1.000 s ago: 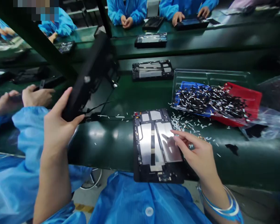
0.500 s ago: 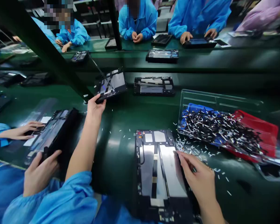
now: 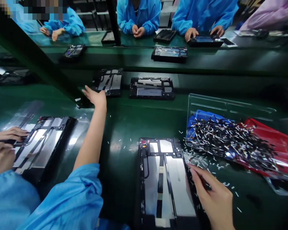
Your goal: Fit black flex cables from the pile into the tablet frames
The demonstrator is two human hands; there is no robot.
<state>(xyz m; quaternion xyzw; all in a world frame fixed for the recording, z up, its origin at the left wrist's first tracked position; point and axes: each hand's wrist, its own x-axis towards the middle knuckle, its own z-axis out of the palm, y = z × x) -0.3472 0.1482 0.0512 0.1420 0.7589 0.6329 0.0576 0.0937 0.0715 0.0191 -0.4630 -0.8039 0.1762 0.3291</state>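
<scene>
An opened tablet chassis (image 3: 166, 182) with silver battery cells lies flat on the green bench right in front of me. My right hand (image 3: 213, 199) rests against its right edge, fingers stretched out and holding nothing. My left hand (image 3: 95, 95) is stretched far forward with spread fingers, just left of a second opened tablet (image 3: 109, 81) lying on the conveyor belt; hand and tablet are apart.
Another chassis (image 3: 151, 88) lies beside it on the belt. A clear tray (image 3: 230, 103) at right holds blue and red bins of small black-and-white strips; loose strips litter the bench. A co-worker's hands (image 3: 2, 148) work on a tablet (image 3: 42, 142) at left. Several people sit opposite.
My left hand carried a tablet from the near left out to the conveyor, laid it flat and let go. My right hand slid from the battery face to the chassis's right edge.
</scene>
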